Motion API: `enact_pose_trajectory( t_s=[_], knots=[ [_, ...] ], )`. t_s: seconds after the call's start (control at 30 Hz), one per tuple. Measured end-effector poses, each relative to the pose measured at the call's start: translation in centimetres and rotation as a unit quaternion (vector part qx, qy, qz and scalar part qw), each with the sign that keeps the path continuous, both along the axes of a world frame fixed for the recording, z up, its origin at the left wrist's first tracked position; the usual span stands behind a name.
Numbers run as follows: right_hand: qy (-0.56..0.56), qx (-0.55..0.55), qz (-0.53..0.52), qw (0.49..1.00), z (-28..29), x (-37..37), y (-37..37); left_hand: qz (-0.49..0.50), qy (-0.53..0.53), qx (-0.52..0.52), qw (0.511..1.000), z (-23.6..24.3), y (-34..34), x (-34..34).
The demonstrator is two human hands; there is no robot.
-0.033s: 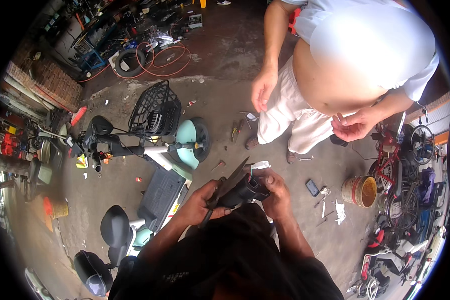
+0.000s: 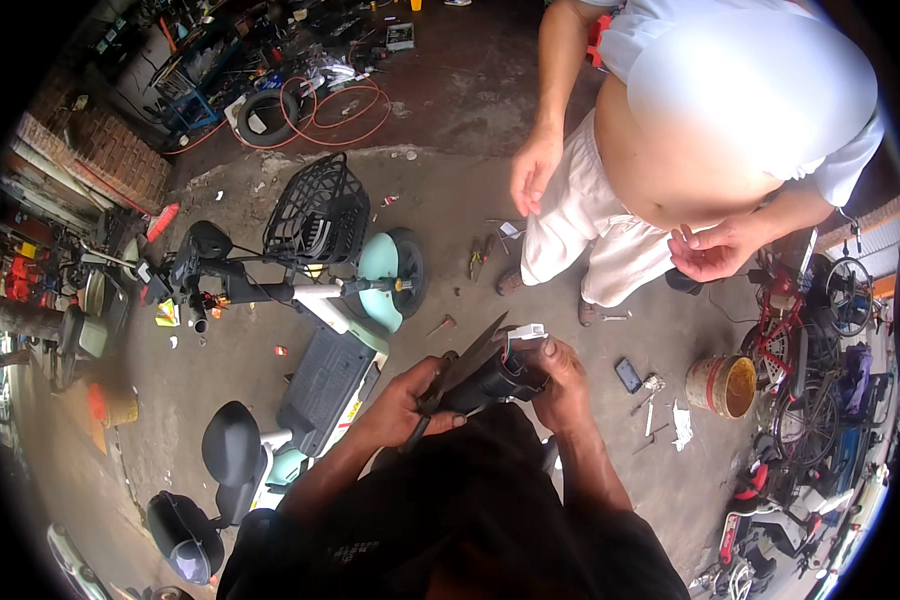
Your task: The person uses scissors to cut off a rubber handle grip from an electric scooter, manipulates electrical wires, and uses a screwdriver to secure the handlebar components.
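Note:
Near the bottom middle, my left hand is closed around the handle of a dark bladed tool, its pointed blade angled up and to the right. My right hand grips a black tubular plastic part, which lies right beside the blade. A white connector with thin coloured wires sticks out of the top of that part. The lower end of the part is partly hidden by my dark clothing.
Another person stands ahead on the right, hands apart from mine. A mint scooter stands on the left. Pliers, a phone and small tools lie on the floor. A bucket and bicycles line the right.
The view has shifted very slightly. Otherwise my hands, the bladed tool and the black part look almost the same.

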State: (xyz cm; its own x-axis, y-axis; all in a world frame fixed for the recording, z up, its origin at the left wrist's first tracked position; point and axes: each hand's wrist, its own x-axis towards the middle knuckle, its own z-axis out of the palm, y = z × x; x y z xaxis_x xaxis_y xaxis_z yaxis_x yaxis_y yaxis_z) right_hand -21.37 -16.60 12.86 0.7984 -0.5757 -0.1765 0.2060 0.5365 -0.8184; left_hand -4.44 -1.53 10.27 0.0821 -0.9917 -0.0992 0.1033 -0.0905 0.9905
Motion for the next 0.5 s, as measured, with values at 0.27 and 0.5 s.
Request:
enact_pose_trajectory(
  t_s=[0.27, 0.5],
  knots=[
    [0.049, 0.018, -0.009, 0.999, -0.5, 3.6, 0.7, 0.08, 0.099, 0.048, 0.991, 0.1, 2.1, 0.3],
    [0.088, -0.054, 0.062, 0.993, -0.6, 4.6, 1.1, 0.098, 0.074, 0.067, 0.99, -0.8, 3.4, 0.7]
  ],
)
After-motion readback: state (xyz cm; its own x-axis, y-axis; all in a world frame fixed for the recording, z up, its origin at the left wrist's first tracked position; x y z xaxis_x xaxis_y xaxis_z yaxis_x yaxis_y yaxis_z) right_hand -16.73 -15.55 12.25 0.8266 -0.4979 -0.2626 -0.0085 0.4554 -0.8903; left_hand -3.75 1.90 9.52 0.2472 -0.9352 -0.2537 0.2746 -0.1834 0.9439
